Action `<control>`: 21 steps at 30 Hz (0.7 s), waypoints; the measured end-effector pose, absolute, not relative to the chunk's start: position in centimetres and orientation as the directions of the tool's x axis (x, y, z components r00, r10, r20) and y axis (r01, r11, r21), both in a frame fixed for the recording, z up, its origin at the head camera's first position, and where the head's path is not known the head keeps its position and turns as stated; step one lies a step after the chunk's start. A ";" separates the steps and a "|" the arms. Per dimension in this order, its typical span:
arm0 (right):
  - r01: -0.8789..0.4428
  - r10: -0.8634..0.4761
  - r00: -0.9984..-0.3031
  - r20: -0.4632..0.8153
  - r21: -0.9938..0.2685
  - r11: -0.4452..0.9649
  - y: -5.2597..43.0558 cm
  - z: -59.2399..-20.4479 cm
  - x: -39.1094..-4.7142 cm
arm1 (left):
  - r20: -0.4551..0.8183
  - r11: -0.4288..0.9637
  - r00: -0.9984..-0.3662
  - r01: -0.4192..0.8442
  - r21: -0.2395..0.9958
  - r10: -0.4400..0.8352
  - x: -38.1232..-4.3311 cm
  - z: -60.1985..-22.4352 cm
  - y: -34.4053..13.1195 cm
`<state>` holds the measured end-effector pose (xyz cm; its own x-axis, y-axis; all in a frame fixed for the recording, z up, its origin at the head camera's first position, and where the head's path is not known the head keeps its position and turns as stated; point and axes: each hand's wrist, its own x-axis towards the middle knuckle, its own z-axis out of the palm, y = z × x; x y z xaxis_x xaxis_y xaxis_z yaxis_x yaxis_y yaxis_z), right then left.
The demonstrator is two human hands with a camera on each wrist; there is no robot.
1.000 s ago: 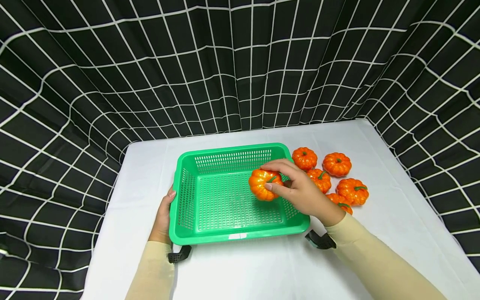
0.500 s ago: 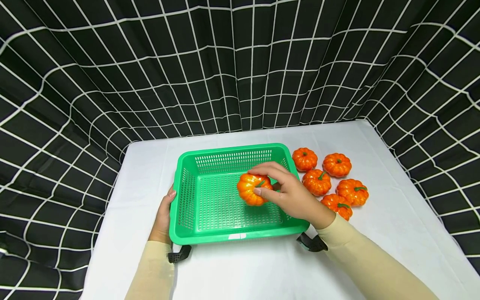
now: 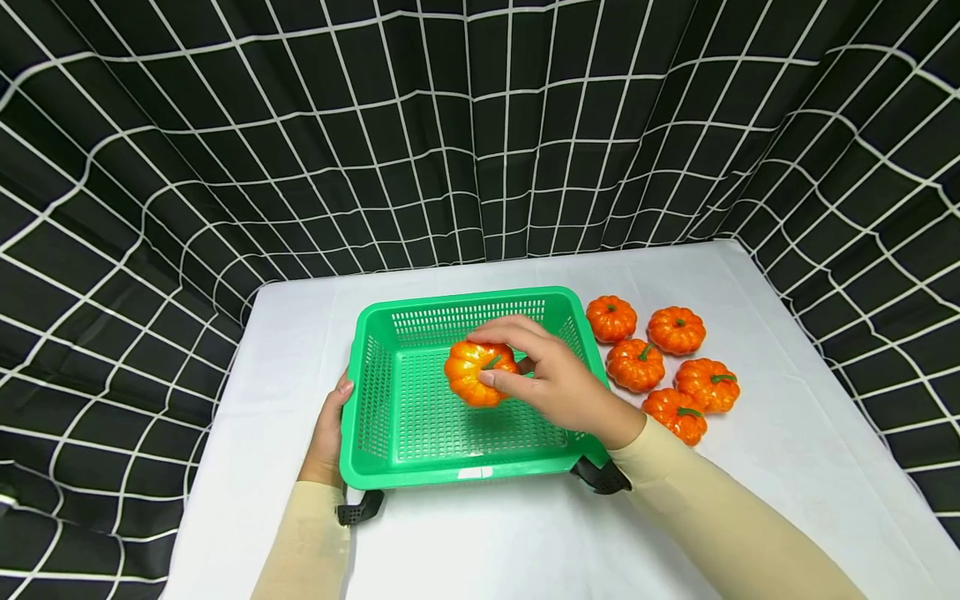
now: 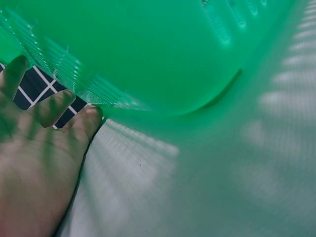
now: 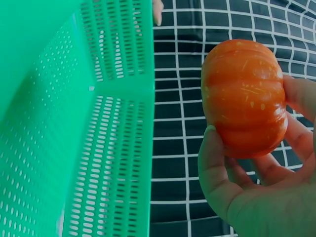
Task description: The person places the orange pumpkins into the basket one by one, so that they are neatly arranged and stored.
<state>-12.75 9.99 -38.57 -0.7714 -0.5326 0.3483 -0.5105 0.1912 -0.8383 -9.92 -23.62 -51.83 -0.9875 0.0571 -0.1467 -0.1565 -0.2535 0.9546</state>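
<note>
In the head view, my right hand (image 3: 551, 375) holds an orange toy pumpkin (image 3: 474, 373) with a green stem, gripped between thumb and fingers. The pumpkin is held over the middle of a green plastic basket (image 3: 480, 477). In the right wrist view, the pumpkin (image 5: 244, 96) shows its ribbed side, with the thumb and fingers around it. My left hand (image 3: 324, 429) rests against the basket's left side, its thumb by the rim. The left wrist view shows the fairly straight fingers (image 4: 52, 107) touching the basket's outer wall (image 4: 123, 54).
Several more orange pumpkins lie on the white table right of the basket, among them a pumpkin (image 3: 636, 365) near the rim and another pumpkin (image 3: 707, 385) farther right. A black curtain with white grid lines (image 3: 480, 133) surrounds the table (image 3: 480, 550).
My right hand has carried the pumpkin leftward, from the basket's right part to over its middle. The left hand and the basket have stayed in place.
</note>
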 end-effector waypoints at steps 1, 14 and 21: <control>-0.509 -0.535 -0.771 0.347 -0.840 0.189 9.8 -38.6 -12.8 | -0.149 -0.249 -0.987 -0.158 0.955 0.055 -9.9 -51.8 -23.6; -0.458 -0.530 -0.790 0.307 -0.871 0.177 7.7 -38.9 -14.3 | -0.143 -0.248 -0.988 -0.151 0.957 0.050 -10.0 -51.7 -23.5; -0.430 -0.532 -0.797 0.286 -0.887 0.167 6.7 -39.4 -15.1 | -0.119 -0.279 -0.989 -0.138 0.950 0.082 -10.1 -52.0 -23.8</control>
<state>-15.13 6.67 -39.44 -0.7972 -0.5318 0.2856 -0.4296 0.1674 -0.8874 -10.08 -23.82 -52.04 -0.9895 0.0821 -0.1192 -0.1377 -0.2788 0.9504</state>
